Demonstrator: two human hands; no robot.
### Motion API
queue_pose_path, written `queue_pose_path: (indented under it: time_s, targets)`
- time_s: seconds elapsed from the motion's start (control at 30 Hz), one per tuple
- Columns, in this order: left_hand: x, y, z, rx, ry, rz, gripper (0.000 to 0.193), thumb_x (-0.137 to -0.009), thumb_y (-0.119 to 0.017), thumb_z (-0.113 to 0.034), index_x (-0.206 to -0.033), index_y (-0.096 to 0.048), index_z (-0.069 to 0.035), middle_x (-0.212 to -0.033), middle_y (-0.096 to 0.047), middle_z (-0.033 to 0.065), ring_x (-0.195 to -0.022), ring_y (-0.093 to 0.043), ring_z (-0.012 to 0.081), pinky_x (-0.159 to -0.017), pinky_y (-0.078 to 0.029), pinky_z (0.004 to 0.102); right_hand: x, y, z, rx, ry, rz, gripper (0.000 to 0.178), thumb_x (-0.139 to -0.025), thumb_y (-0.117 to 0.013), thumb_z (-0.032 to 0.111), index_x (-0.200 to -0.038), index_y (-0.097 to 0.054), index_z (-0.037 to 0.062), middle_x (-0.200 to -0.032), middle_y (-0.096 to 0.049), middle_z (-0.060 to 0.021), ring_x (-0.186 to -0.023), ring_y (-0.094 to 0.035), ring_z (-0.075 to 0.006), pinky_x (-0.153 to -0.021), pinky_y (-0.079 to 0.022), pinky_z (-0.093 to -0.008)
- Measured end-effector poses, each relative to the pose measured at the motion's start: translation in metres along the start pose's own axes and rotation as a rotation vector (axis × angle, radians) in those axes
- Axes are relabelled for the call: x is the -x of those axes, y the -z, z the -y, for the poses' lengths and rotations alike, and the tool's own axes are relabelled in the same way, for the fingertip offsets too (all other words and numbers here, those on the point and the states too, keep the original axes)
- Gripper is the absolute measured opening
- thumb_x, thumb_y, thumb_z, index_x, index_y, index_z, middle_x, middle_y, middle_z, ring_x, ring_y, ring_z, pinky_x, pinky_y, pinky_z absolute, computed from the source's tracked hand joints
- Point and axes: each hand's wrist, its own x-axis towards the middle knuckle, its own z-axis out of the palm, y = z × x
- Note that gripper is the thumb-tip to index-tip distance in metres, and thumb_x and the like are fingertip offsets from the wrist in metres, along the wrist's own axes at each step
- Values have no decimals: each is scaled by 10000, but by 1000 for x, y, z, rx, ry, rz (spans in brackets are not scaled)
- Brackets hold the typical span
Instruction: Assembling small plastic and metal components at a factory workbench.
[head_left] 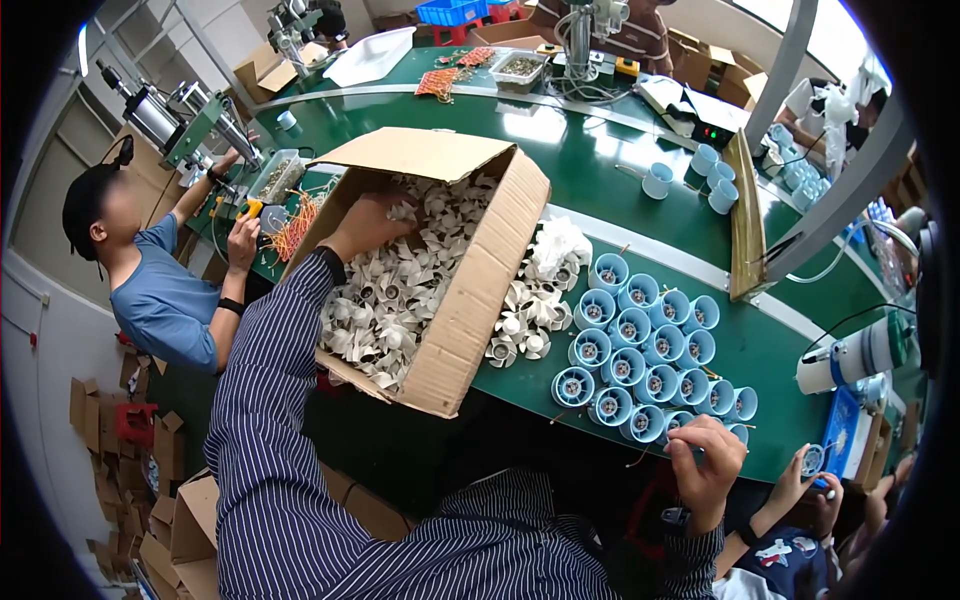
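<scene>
My left hand [368, 226] reaches into an open cardboard box [468, 300] full of small whitish fan impellers [385, 300]. Its fingers are curled around an impeller [403, 212] among the others. At the near edge of the green table, my right hand [708, 458] is raised with thumb and fingers bent together; whatever they pinch is too small to tell. Just beyond it stand rows of light blue round cups [627, 366], each with a small motor inside. Between box and cups lies a loose pile of impellers [530, 315].
To the left, a co-worker in a blue shirt [165, 300] works at a press [170, 120]. Several blue cups [657, 180] stand farther back beside a wooden rail [748, 220]. Another person's hands [800, 490] hold a cup at the lower right. Cardboard boxes [160, 540] crowd the floor.
</scene>
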Motion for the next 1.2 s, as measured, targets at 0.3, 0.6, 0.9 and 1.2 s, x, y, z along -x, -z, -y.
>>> queue_pose_path:
  time_s: [0.3, 0.6, 0.9, 1.2]
  targets:
    - [26, 54, -56, 529, 234, 69, 418, -958, -792, -260, -1286, -743, -5, -1129, -778, 98, -946, -741, 172, -844, -585, 350, -1, -14, 5, -29, -20, 14, 69, -872, -747, -22, -938, -767, -11, -720, -716, -94, -645, -673, -213, -615, -501, -315]
    - [98, 82, -191, 1528, 419, 172, 483, -1009, -737, -287, -1398, -651, -14, -1029, -696, 76, -798, -697, 166, -642, -606, 281, -20, -28, 28, -105, 32, 133, 136, -850, -808, -31, -978, -781, 7, -791, -731, -99, -679, -705, -212, -611, -535, -312]
    - [103, 5, -306, 2156, 426, 147, 470, -1045, -695, -332, -1424, -614, -65, -1052, -674, 96, -805, -673, 186, -603, -539, 307, -40, -68, 55, -250, 32, 112, 299, -860, -848, -37, -1123, -717, 19, -1015, -773, -145, -864, -774, -260, -782, -622, -347]
    - [84, -67, -353, 2397, 539, 139, 431, -1041, -716, -353, -1396, -638, -121, -1060, -655, 83, -830, -644, 176, -633, -512, 309, -15, -58, -4, -103, 119, -34, 282, -866, -823, -75, -1111, -714, 14, -1028, -779, -154, -886, -788, -273, -752, -632, -350]
